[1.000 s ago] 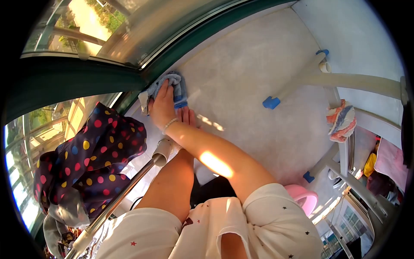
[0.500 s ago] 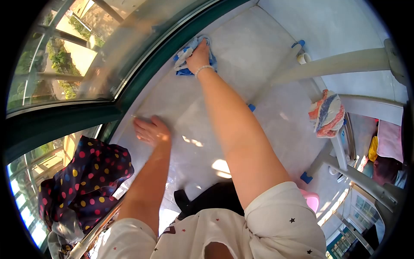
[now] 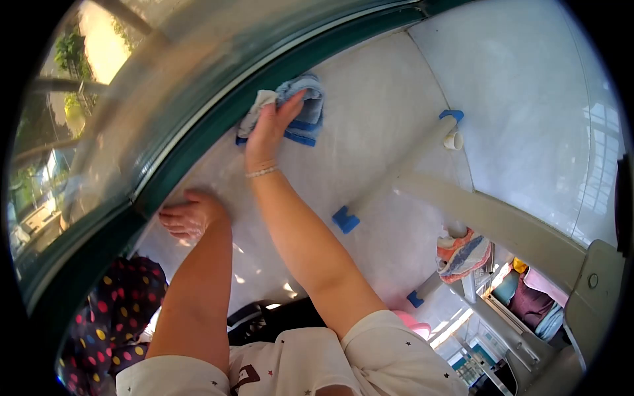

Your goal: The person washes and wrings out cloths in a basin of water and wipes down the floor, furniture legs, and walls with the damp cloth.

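Observation:
My right hand [image 3: 265, 135] grips a blue and white cloth [image 3: 305, 109], bunched against the edge of the pale tiled surface [image 3: 376, 86] where it meets the green window frame [image 3: 198, 135]. Part of the cloth folds up beside my thumb and fingers. A beaded bracelet [image 3: 262, 171] circles that wrist. Lower and to the left, my left hand [image 3: 196, 216] lies on the pale surface close to the frame, fingers stretched out, with no object in it.
Dark polka-dot fabric [image 3: 122, 310] hangs at lower left. A grey bar [image 3: 502, 224] crosses on the right, near a striped cloth [image 3: 464, 254]. Blue clips [image 3: 345, 220] and a short white pipe end [image 3: 453, 140] stand on the surface. Something pink [image 3: 413, 323] shows low down.
The view has shifted and turned. My right hand has moved with the cloth along the window frame toward my left hand, and the cloth is folded differently. My left hand stays on the surface.

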A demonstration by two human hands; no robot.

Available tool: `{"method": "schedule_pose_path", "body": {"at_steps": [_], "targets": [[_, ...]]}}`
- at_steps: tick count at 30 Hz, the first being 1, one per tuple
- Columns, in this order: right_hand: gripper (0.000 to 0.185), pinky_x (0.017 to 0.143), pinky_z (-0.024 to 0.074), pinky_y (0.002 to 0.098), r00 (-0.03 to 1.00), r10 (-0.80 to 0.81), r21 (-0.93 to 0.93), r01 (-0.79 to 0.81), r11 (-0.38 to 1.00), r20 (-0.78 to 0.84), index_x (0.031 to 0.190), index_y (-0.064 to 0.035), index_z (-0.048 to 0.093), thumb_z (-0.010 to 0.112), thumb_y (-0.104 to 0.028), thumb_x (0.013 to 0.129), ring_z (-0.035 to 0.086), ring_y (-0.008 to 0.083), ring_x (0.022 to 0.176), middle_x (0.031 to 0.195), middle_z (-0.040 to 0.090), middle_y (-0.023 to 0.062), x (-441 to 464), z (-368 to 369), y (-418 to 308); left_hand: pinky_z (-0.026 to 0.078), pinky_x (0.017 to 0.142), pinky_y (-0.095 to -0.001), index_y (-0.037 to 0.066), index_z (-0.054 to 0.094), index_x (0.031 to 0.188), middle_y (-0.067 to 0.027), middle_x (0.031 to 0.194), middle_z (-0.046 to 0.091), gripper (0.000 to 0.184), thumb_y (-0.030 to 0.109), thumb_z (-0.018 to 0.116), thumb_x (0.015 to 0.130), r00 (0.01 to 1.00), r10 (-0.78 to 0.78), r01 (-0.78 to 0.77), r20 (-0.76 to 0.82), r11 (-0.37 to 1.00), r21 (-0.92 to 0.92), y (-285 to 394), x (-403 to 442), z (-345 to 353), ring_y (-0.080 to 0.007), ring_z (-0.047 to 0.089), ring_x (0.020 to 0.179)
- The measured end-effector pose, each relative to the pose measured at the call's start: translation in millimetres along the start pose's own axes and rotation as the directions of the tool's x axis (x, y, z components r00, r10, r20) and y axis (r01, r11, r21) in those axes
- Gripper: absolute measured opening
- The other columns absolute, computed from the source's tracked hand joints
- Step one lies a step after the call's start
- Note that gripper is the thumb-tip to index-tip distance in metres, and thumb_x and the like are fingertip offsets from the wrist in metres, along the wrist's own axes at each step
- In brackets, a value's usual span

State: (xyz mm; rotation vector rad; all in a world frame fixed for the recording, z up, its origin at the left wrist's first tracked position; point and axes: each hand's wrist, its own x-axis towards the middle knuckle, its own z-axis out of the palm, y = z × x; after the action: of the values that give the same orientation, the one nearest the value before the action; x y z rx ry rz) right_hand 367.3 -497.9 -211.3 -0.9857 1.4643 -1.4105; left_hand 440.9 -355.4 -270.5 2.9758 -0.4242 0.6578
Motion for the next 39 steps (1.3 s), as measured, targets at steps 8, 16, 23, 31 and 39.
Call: {"method": "schedule_pose_path", "body": {"at_steps": [8, 16, 23, 31, 39], "targets": [[0.063, 0.108, 0.018, 0.0416, 0.939, -0.173, -0.114, 0.145, 0.983, -0.298, 0.141, 0.0031, 0.022, 0.031, -0.037, 0.093, 0.019, 0.0465, 0.131, 0.141, 0.018, 0.0329, 203.2, -53.4, 1.1, 0.036, 0.096, -0.0505, -0.006, 0.037, 0.13, -0.0211, 0.13, 0.041, 0.065, 0.038, 0.047, 0.083, 0.993, 0.103, -0.105, -0.059, 0.994, -0.023, 1.6, 0.9, 5.1, -0.0364, 0.042, 0.119], [0.059, 0.101, 0.0301, 0.0399, 0.93, -0.162, -0.117, 0.13, 0.985, -0.329, 0.133, 0.0035, 0.038, 0.036, -0.036, 0.09, 0.04, 0.0428, 0.118, 0.128, 0.041, 0.0294, 311.1, -101.6, 2.0, 0.036, 0.095, -0.0504, -0.006, 0.038, 0.13, -0.0215, 0.129, 0.042, 0.064, 0.037, 0.046, 0.083, 0.987, 0.131, -0.142, -0.09, 0.981, -0.134, 5.0, -2.0, 8.6, -0.0366, 0.043, 0.118], [0.052, 0.105, 0.0239, 0.0427, 0.977, -0.179, -0.415, 0.117, 0.902, -0.113, 0.14, 0.0005, 0.027, 0.035, -0.021, 0.093, 0.029, 0.0455, 0.126, 0.137, 0.028, 0.0309, 67.1, -31.1, 20.1, 0.037, 0.095, -0.0504, -0.007, 0.038, 0.129, -0.0218, 0.128, 0.043, 0.063, 0.036, 0.046, 0.083, 0.994, 0.107, -0.111, -0.032, 0.982, -0.152, -2.3, -3.2, 16.1, -0.0368, 0.044, 0.117], [0.048, 0.099, 0.0318, 0.0425, 0.896, -0.345, -0.474, 0.183, 0.861, -0.281, 0.138, -0.0022, 0.03, 0.035, -0.018, 0.094, 0.039, 0.0437, 0.118, 0.131, 0.036, 0.0289, 188.1, -56.8, 24.9, 0.037, 0.094, -0.0503, -0.008, 0.039, 0.128, -0.0222, 0.127, 0.043, 0.062, 0.035, 0.046, 0.083, 0.994, 0.088, -0.099, -0.068, 0.98, -0.171, -0.8, 0.1, 16.1, -0.037, 0.045, 0.116], [0.041, 0.089, 0.0395, 0.0414, 0.834, -0.303, -0.129, 0.274, 0.953, -0.462, 0.124, -0.0025, 0.05, 0.045, -0.023, 0.089, 0.05, 0.0388, 0.1, 0.109, 0.054, 0.0193, 282.2, -93.7, -21.6, 0.038, 0.094, -0.0502, -0.008, 0.04, 0.127, -0.0226, 0.127, 0.044, 0.061, 0.034, 0.045, 0.083, 0.994, 0.051, -0.07, -0.096, 0.976, -0.208, 5.9, 0.2, 10.1, -0.0372, 0.045, 0.115]]}}
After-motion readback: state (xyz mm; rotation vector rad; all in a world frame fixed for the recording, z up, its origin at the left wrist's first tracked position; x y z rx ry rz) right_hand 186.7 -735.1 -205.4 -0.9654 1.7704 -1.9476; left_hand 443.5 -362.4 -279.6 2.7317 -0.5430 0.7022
